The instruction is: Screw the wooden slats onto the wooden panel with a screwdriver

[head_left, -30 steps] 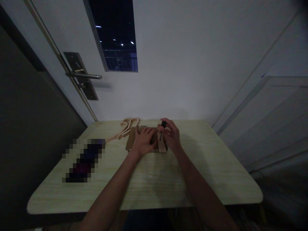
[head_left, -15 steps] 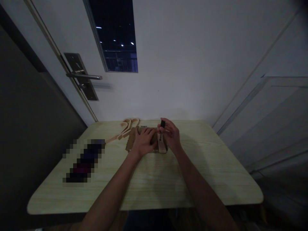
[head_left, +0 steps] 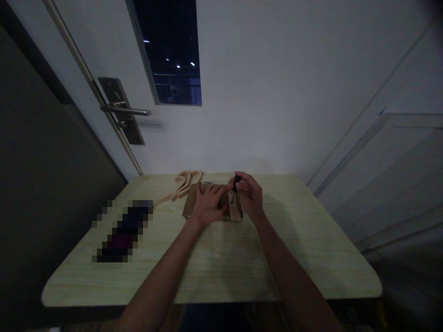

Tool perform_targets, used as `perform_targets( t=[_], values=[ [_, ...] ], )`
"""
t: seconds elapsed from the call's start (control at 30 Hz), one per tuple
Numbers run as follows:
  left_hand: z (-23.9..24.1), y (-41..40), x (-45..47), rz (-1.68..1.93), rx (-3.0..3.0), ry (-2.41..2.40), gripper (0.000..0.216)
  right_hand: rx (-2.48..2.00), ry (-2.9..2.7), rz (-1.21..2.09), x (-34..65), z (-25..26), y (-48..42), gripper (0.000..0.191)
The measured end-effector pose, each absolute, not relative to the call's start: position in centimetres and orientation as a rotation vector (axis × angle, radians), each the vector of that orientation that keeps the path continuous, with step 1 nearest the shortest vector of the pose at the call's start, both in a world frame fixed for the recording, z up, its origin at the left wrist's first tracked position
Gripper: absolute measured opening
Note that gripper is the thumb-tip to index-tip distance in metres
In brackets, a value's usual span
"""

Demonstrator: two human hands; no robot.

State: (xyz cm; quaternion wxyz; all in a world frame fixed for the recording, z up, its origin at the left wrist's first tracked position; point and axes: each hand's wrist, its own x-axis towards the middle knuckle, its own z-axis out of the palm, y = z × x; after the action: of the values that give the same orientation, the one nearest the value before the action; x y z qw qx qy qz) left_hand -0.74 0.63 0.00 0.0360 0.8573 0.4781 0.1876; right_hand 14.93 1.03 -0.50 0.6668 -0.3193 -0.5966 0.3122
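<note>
The right hand is closed in a pinch, with thumb and fingertips gathered around a small black-handled tool. The tool stands nearly upright, its thin shaft pointing down onto a light wooden strip. Whether the tip sits in a hole or only rests on the strip is too small to tell. The left hand lies just at nine o'clock of the right one, palm down and fingers spread flat. It grips nothing and presses on top of a brown wooden panel. That panel lies flat on the table, at its far middle, and the strip rests against its three o'clock edge. The fingertips of both hands nearly meet above the join, and both bare forearms run in from six o'clock.

At about ten o'clock of the left hand, close to the panel's far corner, lie some curved wooden pieces, pale and hooked at their far ends, with thin stems trailing towards eight o'clock. Farther out at eight o'clock, well apart from the panel, a blurred patch covers something dark on the tabletop.

Beyond the table, at twelve o'clock, rises a plain white wall. At ten o'clock stands a door with a metal door handle and a narrow dark glass pane showing a few small lights
</note>
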Motion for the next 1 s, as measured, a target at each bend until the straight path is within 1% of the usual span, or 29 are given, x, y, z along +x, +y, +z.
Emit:
perform_targets(
  t=[0.2, 0.4, 0.57, 0.7, 0.73, 0.8, 0.93, 1.0],
  values=[
    [-0.03, 0.60, -0.80, 0.569, 2.635, 1.467, 0.044, -0.794, -1.322, 0.680, 14.89, -0.53, 1.10, 0.030],
    [-0.01, 0.59, -0.74, 0.584, 2.616, 1.476, 0.042, -0.683, -1.380, 0.699, 15.06, -0.25, 0.87, 0.035],
    [0.02, 0.60, -0.75, 0.570, 2.620, 1.472, 0.044, -0.699, -1.368, 0.713, 14.92, -0.17, 0.90, 0.035],
    [-0.07, 0.62, -0.82, 0.595, 2.635, 1.457, 0.044, -0.762, -1.325, 0.671, 14.71, -0.21, 1.08, 0.052],
    [-0.11, 0.63, -0.84, 0.604, 2.642, 1.452, 0.045, -0.780, -1.321, 0.645, 14.71, -0.24, 1.13, 0.054],
    [-0.18, 0.65, -0.87, 0.609, 2.648, 1.450, 0.045, -0.812, -1.322, 0.594, 14.77, -0.27, 1.22, 0.049],
    [-0.18, 0.66, -0.87, 0.571, 2.629, 1.468, 0.046, -0.837, -1.360, 0.549, 15.09, -0.11, 1.15, 0.033],
    [-0.09, 0.64, -0.85, 0.569, 2.626, 1.467, 0.046, -0.833, -1.381, 0.548, 15.24, 0.05, 1.01, 0.029]
  ],
)
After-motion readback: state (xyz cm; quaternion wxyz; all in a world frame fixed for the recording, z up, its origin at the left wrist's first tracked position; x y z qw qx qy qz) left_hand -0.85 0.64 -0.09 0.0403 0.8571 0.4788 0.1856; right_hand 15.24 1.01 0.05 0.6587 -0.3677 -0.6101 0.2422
